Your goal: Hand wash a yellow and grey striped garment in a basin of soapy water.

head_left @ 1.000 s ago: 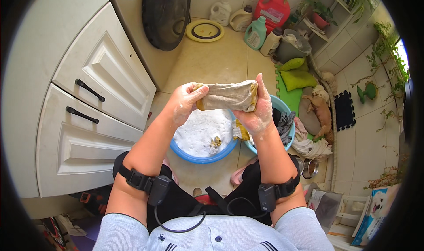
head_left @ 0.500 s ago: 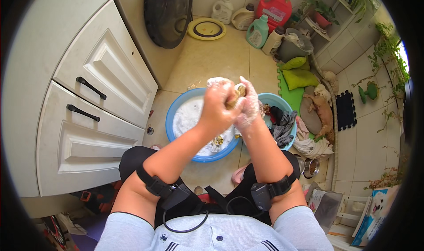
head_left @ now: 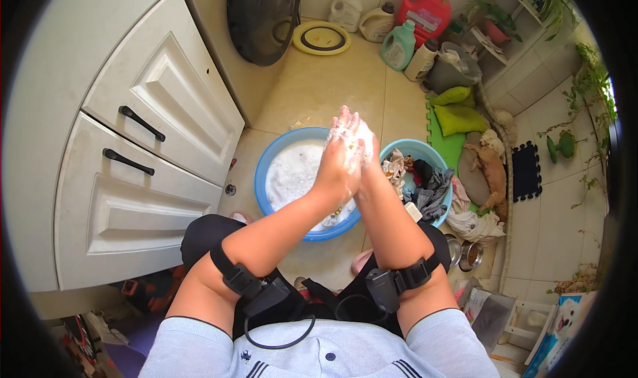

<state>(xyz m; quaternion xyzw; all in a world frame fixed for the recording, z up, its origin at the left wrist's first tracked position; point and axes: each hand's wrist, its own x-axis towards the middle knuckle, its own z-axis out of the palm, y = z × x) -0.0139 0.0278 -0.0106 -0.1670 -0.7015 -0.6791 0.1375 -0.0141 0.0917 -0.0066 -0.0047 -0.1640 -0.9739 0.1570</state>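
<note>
Evidently, the foamy left hand (head_left: 339,165) and right hand (head_left: 368,145) press together, fingers nearly straight; whether they hold anything is hidden. Yellowish cloth (head_left: 337,213) shows in the blue basin's (head_left: 325,235) suds (head_left: 289,178): probably limp, slippery, water-heavy, best gripped by a bunched fold.

- Large basin (head_left: 339,230): blue.
- Foam (head_left: 291,178): white.
- Small basin (head_left: 424,148): light blue.
- Clothes (head_left: 435,192): grey, with cream, red and black pieces.
- Shirt (head_left: 359,351): pale blue, with dark parallel stripes.
- Trousers (head_left: 209,240): black.
- Cabinet doors (head_left: 133,225): white.
- Handles (head_left: 141,123): black.
- Large jug (head_left: 425,15): red.
- Bottle (head_left: 399,47): mint green.
- Disc (head_left: 321,37): pale yellow, with a dark ring.
- Cushions (head_left: 460,120): lime green.
- Toothed mat (head_left: 441,142): bright green.
</note>
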